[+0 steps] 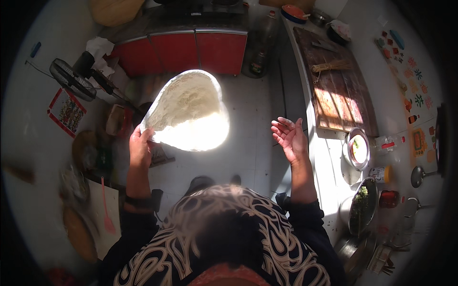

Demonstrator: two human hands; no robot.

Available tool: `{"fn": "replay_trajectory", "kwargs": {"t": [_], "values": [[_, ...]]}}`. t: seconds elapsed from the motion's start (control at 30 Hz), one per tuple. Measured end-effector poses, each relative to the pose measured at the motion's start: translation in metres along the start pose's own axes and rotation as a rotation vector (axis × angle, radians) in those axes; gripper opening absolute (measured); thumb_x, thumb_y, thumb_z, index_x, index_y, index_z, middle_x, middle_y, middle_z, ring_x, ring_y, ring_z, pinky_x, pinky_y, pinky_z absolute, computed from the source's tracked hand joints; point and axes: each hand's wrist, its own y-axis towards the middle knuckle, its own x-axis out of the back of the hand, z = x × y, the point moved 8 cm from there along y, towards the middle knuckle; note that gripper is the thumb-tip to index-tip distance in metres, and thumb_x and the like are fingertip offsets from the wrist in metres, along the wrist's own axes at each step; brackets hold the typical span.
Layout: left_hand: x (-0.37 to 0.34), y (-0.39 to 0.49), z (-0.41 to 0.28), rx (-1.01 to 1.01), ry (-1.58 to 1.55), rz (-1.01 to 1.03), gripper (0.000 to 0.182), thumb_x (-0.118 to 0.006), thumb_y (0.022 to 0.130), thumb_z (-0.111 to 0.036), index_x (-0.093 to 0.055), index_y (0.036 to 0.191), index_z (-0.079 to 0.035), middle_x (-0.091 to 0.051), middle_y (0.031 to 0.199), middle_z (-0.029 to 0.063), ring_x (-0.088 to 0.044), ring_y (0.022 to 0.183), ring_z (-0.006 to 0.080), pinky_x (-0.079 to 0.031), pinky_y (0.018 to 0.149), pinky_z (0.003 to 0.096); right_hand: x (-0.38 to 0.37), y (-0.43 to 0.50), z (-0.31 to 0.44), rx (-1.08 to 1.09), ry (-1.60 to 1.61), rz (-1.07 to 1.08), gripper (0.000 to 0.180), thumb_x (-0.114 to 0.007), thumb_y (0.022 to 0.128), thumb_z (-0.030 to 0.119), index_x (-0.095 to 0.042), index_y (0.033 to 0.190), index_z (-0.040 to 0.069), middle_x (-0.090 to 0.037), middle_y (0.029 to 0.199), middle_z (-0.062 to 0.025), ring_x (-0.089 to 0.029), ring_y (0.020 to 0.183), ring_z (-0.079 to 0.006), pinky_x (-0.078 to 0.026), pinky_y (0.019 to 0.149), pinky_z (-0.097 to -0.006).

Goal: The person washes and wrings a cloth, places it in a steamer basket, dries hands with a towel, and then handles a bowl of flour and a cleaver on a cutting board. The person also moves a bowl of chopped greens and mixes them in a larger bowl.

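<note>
My left hand [142,143] grips the lower left rim of a pale, floury-looking basin or scoop [186,100] with a pinched, rounded shape. Its inside looks coated with white powder, and bright sunlight falls on its lower part. The vessel is held up over the floor in front of me. To its right, my right hand [290,138] is in the air, palm turned up and fingers apart, holding nothing. White powder shows on its fingertips. The counter edge is just right of that hand.
Along the right counter [322,157] lie a wooden board [336,96] with a cleaver [323,45] and a bundle of sticks [331,66], a bowl [356,148] and a pot of greens [363,205]. Red cabinets [175,52] stand ahead, a black fan [73,78] at left.
</note>
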Motion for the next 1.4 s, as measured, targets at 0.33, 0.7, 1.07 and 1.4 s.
{"fn": "replay_trajectory", "kwargs": {"t": [0.33,0.7,1.07,1.4], "values": [[-0.078,0.132,-0.003,-0.003,-0.012,0.061,0.028,-0.062,0.096,-0.013,-0.06,0.122,-0.002,-0.067,0.099,0.0043,-0.067,0.081,0.0141,-0.059,0.063,0.0309,0.0,0.116,0.034,-0.029,0.054,-0.13,0.061,-0.034,0.109,0.054,-0.059,0.124,0.001,-0.066,0.119,-0.0154,-0.064,0.107,-0.0241,-0.053,0.094,-0.0365],[-0.157,0.276,-0.008,0.122,-0.047,0.162,0.028,-0.06,0.096,-0.013,-0.059,0.122,-0.001,-0.067,0.1,0.0052,-0.066,0.084,0.0156,-0.053,0.062,0.0307,0.063,0.184,0.113,0.135,0.074,-0.47,0.042,-0.048,0.108,0.035,-0.059,0.128,0.0,-0.066,0.123,-0.0186,-0.064,0.109,-0.0268,-0.052,0.096,-0.0389],[-0.257,0.357,-0.015,0.073,0.001,0.159,0.025,-0.065,0.096,-0.015,-0.059,0.118,-0.006,-0.066,0.102,0.003,-0.066,0.081,0.0127,-0.054,0.061,0.028,0.17,0.211,0.17,0.216,-0.047,-0.746,0.036,-0.058,0.102,0.023,-0.059,0.13,0.0,-0.067,0.121,-0.0153,-0.066,0.105,-0.0224,-0.056,0.084,-0.0332],[-0.378,0.408,-0.027,0.094,-0.087,0.243,0.036,-0.063,0.098,-0.014,-0.057,0.128,0.003,-0.067,0.114,0.0088,-0.064,0.1,0.019,-0.051,0.081,0.0338,0.25,0.231,0.173,0.186,-0.1,-0.875,0.042,-0.059,0.103,0.028,-0.058,0.136,0.002,-0.065,0.13,-0.0159,-0.063,0.118,-0.0272,-0.052,0.101,-0.0399]]}}
